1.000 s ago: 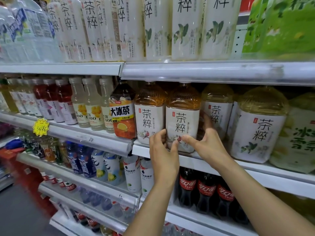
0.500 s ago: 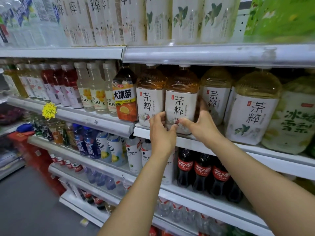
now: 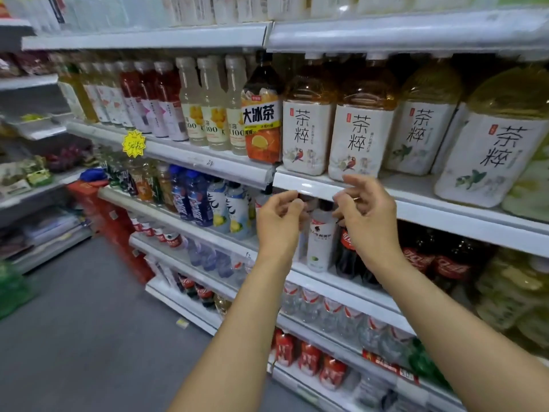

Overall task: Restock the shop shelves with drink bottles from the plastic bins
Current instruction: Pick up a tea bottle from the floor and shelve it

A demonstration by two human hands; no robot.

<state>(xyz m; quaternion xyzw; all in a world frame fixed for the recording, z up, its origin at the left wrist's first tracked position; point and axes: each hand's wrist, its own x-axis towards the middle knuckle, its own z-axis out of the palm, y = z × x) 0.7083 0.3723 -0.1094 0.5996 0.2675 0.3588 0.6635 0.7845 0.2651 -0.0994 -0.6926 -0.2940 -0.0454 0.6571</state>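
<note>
Left hand [image 3: 279, 221] and right hand [image 3: 367, 215] hung loosely curled (holding nothing) just below the shelf edge [image 3: 315, 190]; four white-labelled tea bottles [image 3: 361, 138] lined its front.

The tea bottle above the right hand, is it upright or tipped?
Upright: the tea bottle stands on its base on the shelf, with its white cap on top and the label characters running straight down.

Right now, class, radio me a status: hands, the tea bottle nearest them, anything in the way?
Left hand and right hand empty, fingers loosely curled. Nearest tea bottle upright on shelf, untouched. Nothing in the way.
</note>
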